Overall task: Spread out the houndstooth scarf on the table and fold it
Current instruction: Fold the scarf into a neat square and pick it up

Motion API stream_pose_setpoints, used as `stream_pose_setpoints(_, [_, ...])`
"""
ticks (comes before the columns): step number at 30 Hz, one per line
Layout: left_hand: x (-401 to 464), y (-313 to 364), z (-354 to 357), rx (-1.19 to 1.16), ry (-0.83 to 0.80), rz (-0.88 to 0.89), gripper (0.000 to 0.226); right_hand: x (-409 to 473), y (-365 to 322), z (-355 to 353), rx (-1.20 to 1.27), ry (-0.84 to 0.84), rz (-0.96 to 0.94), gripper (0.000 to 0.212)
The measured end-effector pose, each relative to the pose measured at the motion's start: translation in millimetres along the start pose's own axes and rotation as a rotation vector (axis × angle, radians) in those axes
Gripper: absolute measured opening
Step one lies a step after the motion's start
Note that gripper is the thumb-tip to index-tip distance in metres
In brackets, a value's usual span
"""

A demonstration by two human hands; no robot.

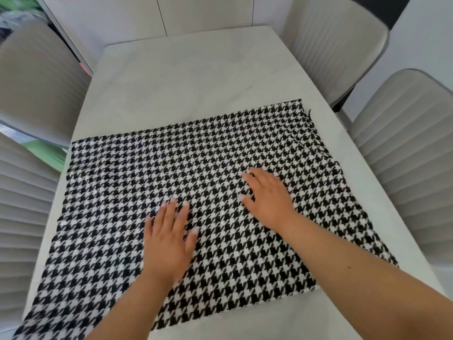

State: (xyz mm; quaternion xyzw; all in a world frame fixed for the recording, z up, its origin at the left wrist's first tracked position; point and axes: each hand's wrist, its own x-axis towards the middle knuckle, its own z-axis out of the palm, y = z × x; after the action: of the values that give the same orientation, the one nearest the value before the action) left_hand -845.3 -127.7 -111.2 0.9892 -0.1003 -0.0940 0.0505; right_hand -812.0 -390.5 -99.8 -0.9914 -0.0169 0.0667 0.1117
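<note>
The black-and-white houndstooth scarf (pixel 127 182) lies flat across the pale table (pixel 186 77), reaching from the left edge to the right edge. Its left end hangs over the near-left corner. A short fringe shows along its right side. My left hand (pixel 169 241) rests palm down on the cloth near the middle, fingers apart. My right hand (pixel 267 197) lies flat on the cloth a little farther and to the right, fingers spread. Neither hand grips the fabric.
Pale ribbed chairs stand around the table: two on the left (pixel 36 77) and two on the right (pixel 411 148). The far half of the tabletop is bare. White cabinet fronts (pixel 137 13) stand behind the table.
</note>
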Motion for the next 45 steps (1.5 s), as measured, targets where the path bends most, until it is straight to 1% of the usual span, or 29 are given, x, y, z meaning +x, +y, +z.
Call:
stream_pose_setpoints(1, [7.8, -11.5, 1.8, 0.045, -0.025, -0.030, 0.078, 3.9, 14.6, 0.7, -0.028, 0.007, 0.047, 0.067])
stream_pose_setpoints(3, [13.5, -33.0, 4.4, 0.093, -0.048, -0.106, 0.078, 8.6, 54.4, -1.4, -0.081, 0.048, 0.236, 0.070])
stream_pose_setpoints(5, [12.7, -45.4, 4.5, 0.076, -0.056, -0.148, 0.076, 11.4, 92.1, -10.5, -0.099, 0.016, 0.451, 0.074])
stream_pose_setpoints(7, [15.4, -46.3, 2.2, 0.044, -0.029, -0.158, 0.077, 16.4, 104.5, -17.9, -0.112, 0.002, 0.560, 0.076])
stream_pose_setpoints(8, [19.2, -44.7, 0.6, 0.024, 0.002, -0.164, 0.079, 20.7, 98.7, -19.8, -0.130, 0.040, 0.535, 0.077])
stream_pose_setpoints(9, [24.1, -42.9, -1.1, 0.004, 0.030, -0.176, 0.080, 25.8, 87.5, -21.3, -0.131, 0.080, 0.449, 0.075])
stream_pose_setpoints(10, [29.0, -41.4, -2.7, -0.005, 0.041, -0.190, 0.079, 31.8, 73.9, -22.8, -0.113, 0.089, 0.314, 0.073])
stream_pose_setpoints(12, [35.1, -41.3, -2.7, 0.015, 0.036, -0.206, 0.077, 44.1, 54.8, -20.0, -0.099, 0.011, 0.028, 0.068])
stream_pose_setpoints(13, [36.2, -42.6, -1.4, 0.030, 0.029, -0.207, 0.075, 51.6, 54.5, -18.2, -0.104, -0.032, -0.023, 0.067])
stream_pose_setpoints(14, [36.2, -43.3, 0.1, 0.041, 0.026, -0.207, 0.074, 61.1, 62.1, -19.3, -0.098, -0.032, 0.015, 0.068])
stream_pose_setpoints(17, [34.7, -44.3, 3.8, 0.048, 0.040, -0.207, 0.075, 91.8, 100.5, -35.0, -0.070, 0.041, 0.404, 0.071])
stream_pose_setpoints(18, [35.4, -44.3, 4.5, 0.046, 0.047, -0.207, 0.075, 100.8, 107.2, -42.7, -0.073, 0.056, 0.467, 0.071])
stream_pose_setpoints(19, [36.4, -45.1, 5.6, 0.044, 0.054, -0.208, 0.076, 110.1, 107.1, -48.5, -0.080, 0.077, 0.451, 0.072])
stream_pose_setpoints(20, [37.3, -45.8, 6.5, 0.043, 0.059, -0.211, 0.076, 119.1, 101.7, -51.8, -0.076, 0.091, 0.358, 0.071])
stream_pose_setpoints(22, [38.3, -46.8, 7.7, 0.040, 0.067, -0.210, 0.076, 132.7, 88.4, -49.4, -0.098, 0.009, 0.124, 0.070])
stream_pose_setpoints(23, [37.9, -46.7, 7.9, 0.037, 0.066, -0.207, 0.076, 137.2, 86.6, -44.6, -0.134, -0.052, 0.099, 0.071])
stream_pose_setpoints(24, [37.4, -46.0, 7.5, 0.033, 0.062, -0.207, 0.076, 142.2, 90.4, -41.4, -0.163, -0.079, 0.175, 0.073])
stream_pose_setpoints(26, [38.0, -45.9, 6.5, 0.031, 0.062, -0.214, 0.076, 150.1, 99.2, -42.5, -0.162, -0.092, 0.516, 0.077])
stream_pose_setpoints(27, [38.3, -45.9, 6.1, 0.034, 0.061, -0.218, 0.075, 151.2, 97.3, -46.1, -0.159, -0.112, 0.646, 0.077])
stream_pose_setpoints(28, [38.3, -45.9, 6.1, 0.037, 0.054, -0.220, 0.075, 150.6, 89.0, -47.2, -0.153, -0.100, 0.685, 0.077])
stream_pose_setpoints(29, [37.8, -45.9, 6.0, 0.042, 0.046, -0.221, 0.074, 148.4, 73.8, -45.7, -0.150, -0.056, 0.648, 0.077])
stream_pose_setpoints(31, [36.9, -44.2, 3.1, 0.049, 0.035, -0.225, 0.075, 133.1, 26.4, -33.9, -0.087, 0.044, 0.456, 0.077])
stream_pose_setpoints(32, [38.1, -42.4, -0.8, 0.049, 0.031, -0.235, 0.076, 117.5, -0.9, -26.2, -0.039, 0.059, 0.355, 0.078])
stream_pose_setpoints(34, [46.3, -39.3, -11.3, 0.034, 0.028, -0.243, 0.075, 75.4, -51.8, -11.1, 0.039, 0.014, 0.179, 0.076])
stream_pose_setpoints(36, [59.8, -43.9, -19.3, 0.011, 0.039, -0.195, 0.071, 36.1, -80.5, 4.1, 0.043, -0.080, 0.068, 0.075])
stream_pose_setpoints(38, [73.3, -64.2, -20.7, 0.063, 0.021, -0.117, 0.070, 11.8, -77.3, 16.2, -0.017, -0.107, 0.059, 0.076])
stream_pose_setpoints(39, [78.3, -80.7, -20.4, 0.085, 0.000, -0.114, 0.068, 5.7, -66.5, 18.6, -0.054, -0.097, 0.084, 0.076])
stream_pose_setpoints(43, [78.7, -153.0, -26.0, 0.080, -0.091, -0.337, 0.062, -11.3, 5.6, 14.4, -0.161, 0.012, 0.272, 0.075])
stream_pose_setpoints(45, [72.7, -174.7, -32.6, 0.054, -0.122, -0.397, 0.060, -23.2, 43.2, 8.5, -0.185, 0.053, 0.398, 0.076])
